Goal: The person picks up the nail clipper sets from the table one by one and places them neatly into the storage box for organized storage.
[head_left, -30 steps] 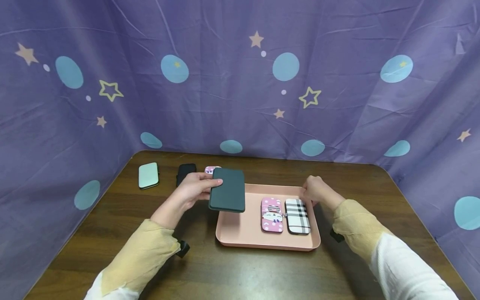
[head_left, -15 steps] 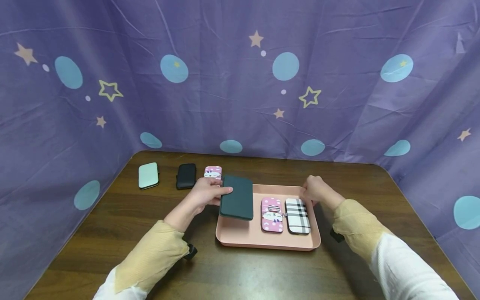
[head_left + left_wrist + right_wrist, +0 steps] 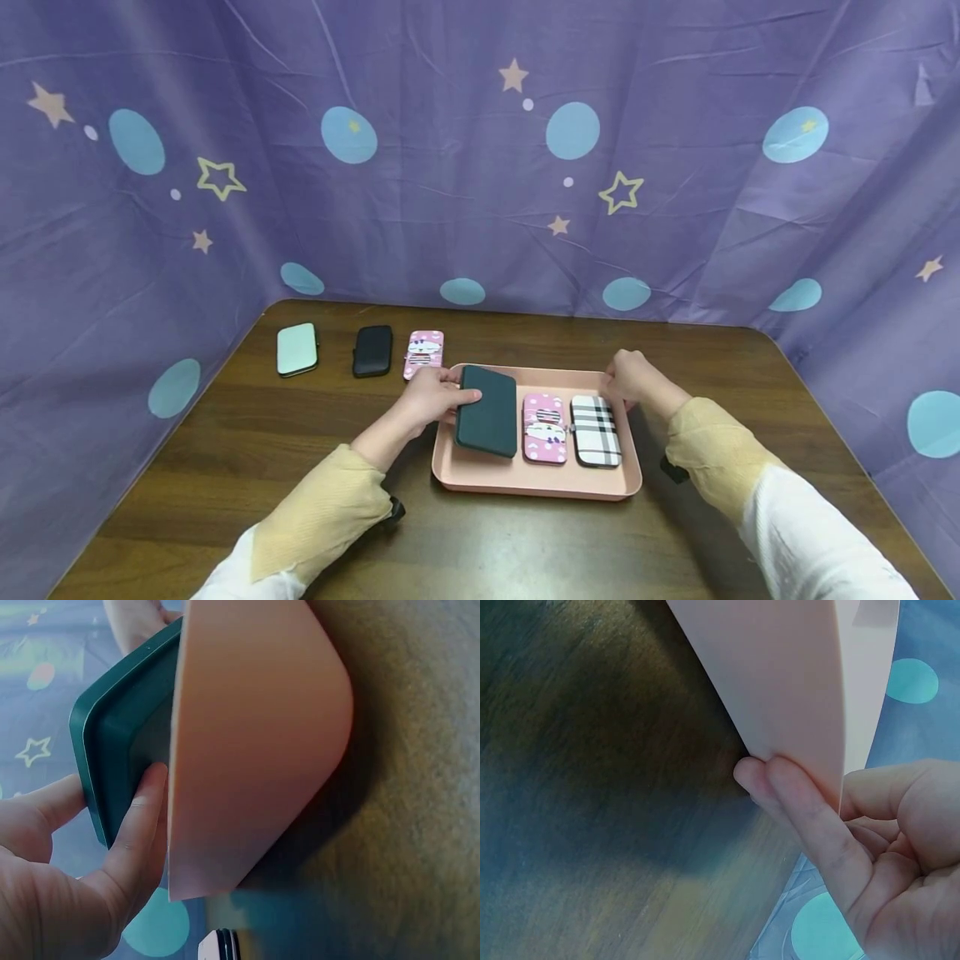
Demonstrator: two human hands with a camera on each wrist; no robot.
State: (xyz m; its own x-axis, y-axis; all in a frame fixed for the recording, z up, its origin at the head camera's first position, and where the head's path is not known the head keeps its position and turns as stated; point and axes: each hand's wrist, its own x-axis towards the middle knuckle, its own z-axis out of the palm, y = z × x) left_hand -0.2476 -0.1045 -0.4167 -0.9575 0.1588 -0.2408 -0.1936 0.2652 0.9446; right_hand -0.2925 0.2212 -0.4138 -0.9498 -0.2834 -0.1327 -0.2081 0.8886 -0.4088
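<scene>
My left hand (image 3: 429, 398) pinches the left edge of a dark green flat tray-like piece (image 3: 487, 412), thumb on top, tilted inside the left part of the pink tray (image 3: 536, 482). In the left wrist view the fingers of that hand (image 3: 97, 862) reach under the green piece (image 3: 94, 742), beside the pink tray wall (image 3: 255, 742). My right hand (image 3: 637, 381) grips the tray's back right corner; the right wrist view shows its fingers (image 3: 810, 817) against the outer wall. Inside the tray lie a pink cartoon case (image 3: 545, 442) and a plaid case (image 3: 596, 446), side by side.
Behind and left of the tray, a mint case (image 3: 297, 349), a black case (image 3: 372, 351) and another pink cartoon case (image 3: 424, 350) lie in a row on the wooden table (image 3: 225, 442). A purple patterned curtain (image 3: 450, 233) stands behind the table.
My left hand has moved right and toward me, bringing the green piece from above the tray's left edge down into the tray. My right hand has stayed at the corner.
</scene>
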